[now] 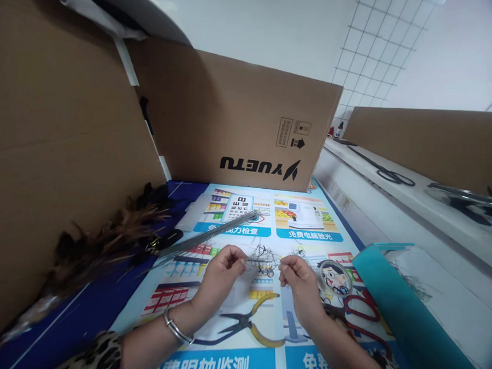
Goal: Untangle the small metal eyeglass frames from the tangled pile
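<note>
My left hand (226,267) is closed, thumb and fingertips pinching one end of a short thin wire (263,260). At the wire's other end, the fingertips of my right hand (298,280) are pressed together on it. Behind and around it lies a tangle of bent wire pieces (263,252), partly hidden. Beyond my left hand a bundle of straight wires (215,234) slants across the table. Yellow-handled pliers (247,320) lie with jaws apart between my forearms. Beside my right hand are a round clear-rimmed ring or dish (335,278) and red-handled scissors (362,312), partly covered by my forearm.
Brown feathers (107,236) and a black object with a metal ring (165,241) lie at the left. Cardboard panels (240,114) stand at the left and back. A teal-edged box (414,314) holds wire bits at the right. Black scissors (391,174) rest on the white ledge (423,199).
</note>
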Motion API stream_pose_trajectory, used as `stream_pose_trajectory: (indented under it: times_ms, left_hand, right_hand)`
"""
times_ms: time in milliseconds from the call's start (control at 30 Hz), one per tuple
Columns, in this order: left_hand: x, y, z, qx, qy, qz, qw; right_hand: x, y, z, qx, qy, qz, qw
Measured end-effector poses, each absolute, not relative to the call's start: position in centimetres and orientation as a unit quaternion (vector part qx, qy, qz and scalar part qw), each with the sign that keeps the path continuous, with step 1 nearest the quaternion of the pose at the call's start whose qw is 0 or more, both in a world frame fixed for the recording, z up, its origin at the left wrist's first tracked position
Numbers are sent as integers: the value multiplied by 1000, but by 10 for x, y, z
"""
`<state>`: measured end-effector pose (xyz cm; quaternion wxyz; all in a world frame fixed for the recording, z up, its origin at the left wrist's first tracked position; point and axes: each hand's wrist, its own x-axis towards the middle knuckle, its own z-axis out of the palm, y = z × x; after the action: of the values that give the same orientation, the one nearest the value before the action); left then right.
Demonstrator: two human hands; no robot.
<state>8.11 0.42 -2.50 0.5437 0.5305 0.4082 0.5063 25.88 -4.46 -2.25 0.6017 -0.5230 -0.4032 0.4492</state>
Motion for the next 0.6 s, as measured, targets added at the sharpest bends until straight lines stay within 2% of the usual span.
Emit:
stream_pose_trajectory:
  times_ms: [600]
  left_hand:
    - [82,-2,-24,487,392,485,612]
  right_hand:
    - [250,-55,-24,-526,-410,475,574]
